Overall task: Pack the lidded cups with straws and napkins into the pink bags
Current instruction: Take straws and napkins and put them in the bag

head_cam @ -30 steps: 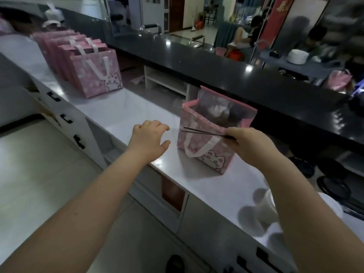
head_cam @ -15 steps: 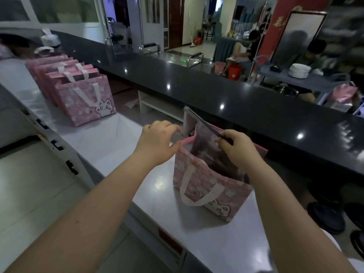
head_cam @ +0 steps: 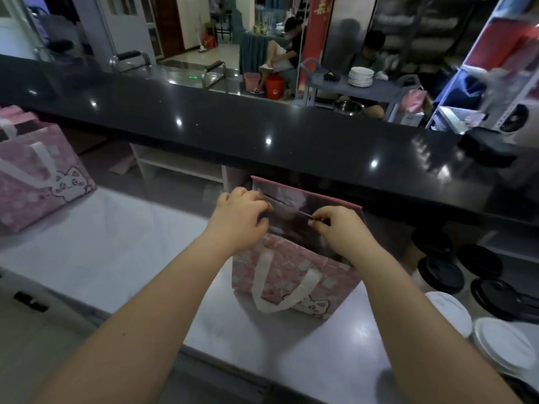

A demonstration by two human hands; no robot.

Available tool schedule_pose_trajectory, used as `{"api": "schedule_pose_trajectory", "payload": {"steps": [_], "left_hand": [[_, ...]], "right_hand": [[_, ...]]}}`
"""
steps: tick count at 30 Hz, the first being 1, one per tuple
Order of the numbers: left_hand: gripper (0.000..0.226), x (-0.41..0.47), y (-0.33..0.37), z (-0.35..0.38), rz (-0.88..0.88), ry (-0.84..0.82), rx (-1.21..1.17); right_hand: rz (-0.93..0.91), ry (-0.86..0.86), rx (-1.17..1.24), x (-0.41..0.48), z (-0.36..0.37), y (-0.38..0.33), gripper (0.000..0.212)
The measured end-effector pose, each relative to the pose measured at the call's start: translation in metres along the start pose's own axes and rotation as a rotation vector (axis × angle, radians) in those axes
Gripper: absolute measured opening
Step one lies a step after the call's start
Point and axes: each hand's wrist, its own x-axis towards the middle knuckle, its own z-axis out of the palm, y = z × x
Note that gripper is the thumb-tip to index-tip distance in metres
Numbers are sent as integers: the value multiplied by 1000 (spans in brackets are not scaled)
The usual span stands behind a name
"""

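Pink bag (head_cam: 291, 275) stands upright on the white counter (head_cam: 131, 258), mouth open, just below the dark bar top (head_cam: 262, 132). Right hand (head_cam: 341, 228) pinches a thin dark straw (head_cam: 291, 209) over the opening. Left hand (head_cam: 239, 220) curls at the bag's left rim, though I can't tell whether it grips anything. More pink bags (head_cam: 38, 176) stand far left.

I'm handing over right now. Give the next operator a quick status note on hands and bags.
Left hand: appears to grip one end of the straw.
Right hand: pinches the other end, above the open pink bag on the counter.
Done: other pink bags stand far left, apparently packed.
Left: drop the straw in; this bag's contents are too dark to check. At right wait white lids, likely cups.
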Motion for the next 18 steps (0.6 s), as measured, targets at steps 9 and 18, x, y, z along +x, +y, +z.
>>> {"api": "schedule_pose_trajectory", "payload": {"steps": [9, 18], "left_hand": [[55, -12, -20, 1, -63, -28, -32], [54, -12, -22, -8, 24, -37, 82]], "right_hand": [[68, 20, -343, 1, 1, 8, 20], [-53, 139, -379, 4, 4, -13, 31]]}}
